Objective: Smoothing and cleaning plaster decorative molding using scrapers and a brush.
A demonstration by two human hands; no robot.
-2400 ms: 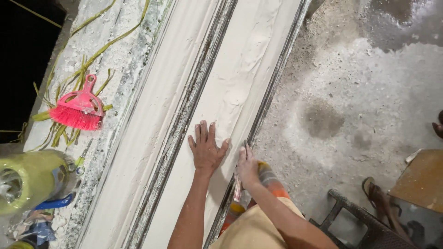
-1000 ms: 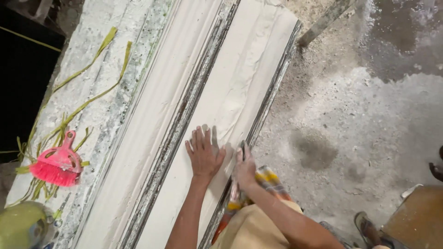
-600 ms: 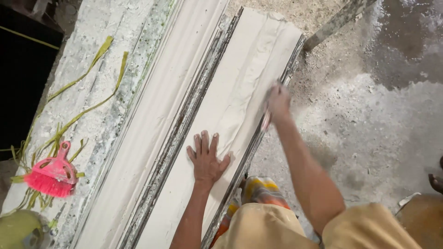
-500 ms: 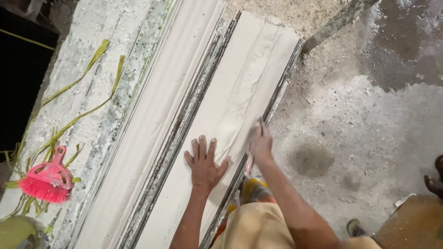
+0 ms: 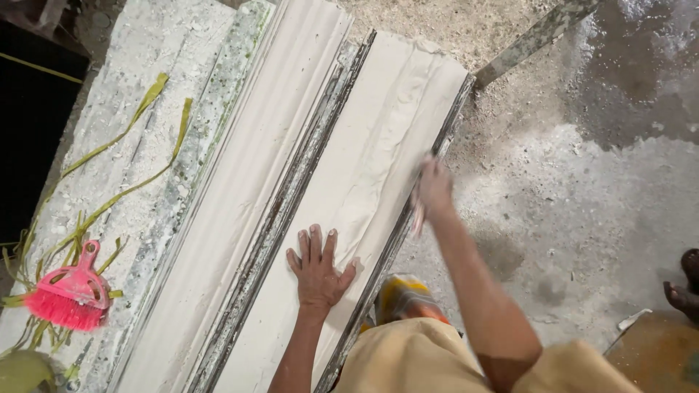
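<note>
Left hand (image 5: 318,268): fingers (image 5: 315,244) spread apart and laid flat, palm down, on the wet plaster strip (image 5: 364,182); nothing gripped; the pressing posture reads as bracing the body, or steadying the strip, while the other arm works.

Right hand (image 5: 434,191): at the strip's right edge, further up it than the left hand; motion-blurred; the fingers look curled together about something thin and pale that hangs below the hand, but what it is, and whether it is truly clasped, cannot be told; placed on the edge, probably to trim or smooth along it.

Wet plaster strip: long, cream, wrinkled and ridged on top; lies in a metal-edged mould (image 5: 408,218) whose dark rails bound it on both sides, holding its shape.

Second moulding (image 5: 247,204): just left of the strip, parallel, stepped in profile, smoother.

Tabletop (image 5: 116,94): left of the strip, beyond the second moulding; rough, plaster-spattered; carries yellow-green fibre strands (image 5: 127,156).

Pink hand brush (image 5: 69,295): well left of the strip, near the tabletop's lower corner, among the strands.

Concrete floor (image 5: 582,218): right of the strip; damp in patches.

Another person's foot (image 5: 684,291): far right of the strip, on the floor.
</note>
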